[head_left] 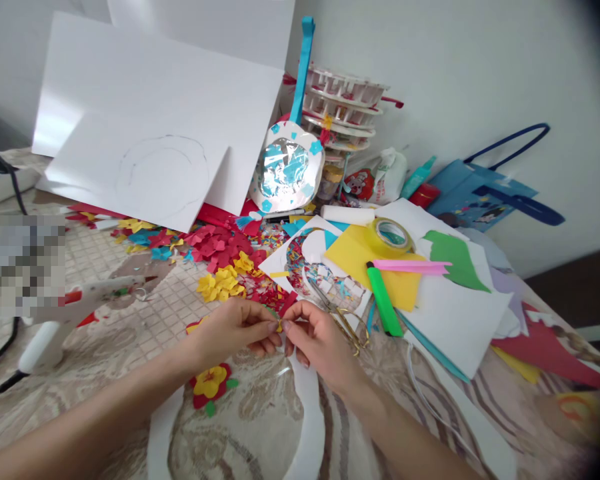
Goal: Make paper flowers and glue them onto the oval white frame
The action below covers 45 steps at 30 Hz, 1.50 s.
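My left hand (pixel 245 327) and my right hand (pixel 313 337) meet in the middle, thumbs and fingertips pinched together. Between them shows a small yellow piece (pixel 280 326), mostly hidden by the fingers. Below lies a white ring (pixel 310 400) cut from sheet material, partly under my hands and arms. A red and yellow flower (pixel 211 383) with green leaves rests on the ring's left side, and another peeks out behind my left wrist. Just beyond my fingers are piles of yellow paper flowers (pixel 223 283) and red paper flowers (pixel 220 243). Gold-handled scissors (pixel 350 323) lie beside my right hand.
A glue gun (pixel 45 343) with a black cord lies at left. White boards (pixel 165 87) stand behind. At right are a green marker (pixel 384 300), a tape roll (pixel 392 235), coloured sheets and a blue bag (pixel 485 193). A decorated round mirror (pixel 287 167) leans at the back.
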Available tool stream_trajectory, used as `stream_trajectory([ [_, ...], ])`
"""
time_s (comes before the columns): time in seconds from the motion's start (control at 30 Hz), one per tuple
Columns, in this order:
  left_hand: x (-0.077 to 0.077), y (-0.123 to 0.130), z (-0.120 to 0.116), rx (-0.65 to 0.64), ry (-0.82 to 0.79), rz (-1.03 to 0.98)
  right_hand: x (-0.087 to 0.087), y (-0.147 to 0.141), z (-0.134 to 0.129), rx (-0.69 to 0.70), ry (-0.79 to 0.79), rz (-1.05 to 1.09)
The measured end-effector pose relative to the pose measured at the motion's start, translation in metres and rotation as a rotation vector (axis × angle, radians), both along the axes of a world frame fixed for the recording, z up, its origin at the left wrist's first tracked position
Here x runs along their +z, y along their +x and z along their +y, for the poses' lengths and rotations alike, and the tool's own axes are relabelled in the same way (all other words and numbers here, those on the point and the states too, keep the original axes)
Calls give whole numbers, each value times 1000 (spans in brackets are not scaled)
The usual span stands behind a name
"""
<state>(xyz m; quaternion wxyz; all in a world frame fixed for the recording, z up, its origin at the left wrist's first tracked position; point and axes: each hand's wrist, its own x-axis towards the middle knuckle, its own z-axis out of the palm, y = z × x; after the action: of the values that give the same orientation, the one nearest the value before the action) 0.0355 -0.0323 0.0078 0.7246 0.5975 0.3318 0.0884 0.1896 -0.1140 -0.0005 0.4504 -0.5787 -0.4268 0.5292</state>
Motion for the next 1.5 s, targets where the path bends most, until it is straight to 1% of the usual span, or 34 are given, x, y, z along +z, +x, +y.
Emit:
stream_trajectory([
  [0.2,1,0,0,8,-25,-4,-2,2,0,-3,12,-4],
  [0.37,4,0,1,-26,-66,-49,-2,5,1,-20,13,36],
  [0.57,1,-1,2,-17,-90,-63,-1,4,1,-26,7,73],
  [0.73,-1,-2,3,-22,-117,-69,0,5,1,-4,19,15],
  [0.9,0,-2,3,-13,-120,-37,4,4,0,-5,43,-75],
  [1.03,2,-1,2,1,-112,-14,7,2,0,14,55,-56],
  [1.23,5,0,1,-22,-115,-15,8,1,0,10,44,-79],
  [1.43,0,-2,4,-20,-166,-67,8,3,0,14,74,-120],
  [1.5,-2,-3,4,-31,-181,-89,7,4,-1,14,64,-104],
])
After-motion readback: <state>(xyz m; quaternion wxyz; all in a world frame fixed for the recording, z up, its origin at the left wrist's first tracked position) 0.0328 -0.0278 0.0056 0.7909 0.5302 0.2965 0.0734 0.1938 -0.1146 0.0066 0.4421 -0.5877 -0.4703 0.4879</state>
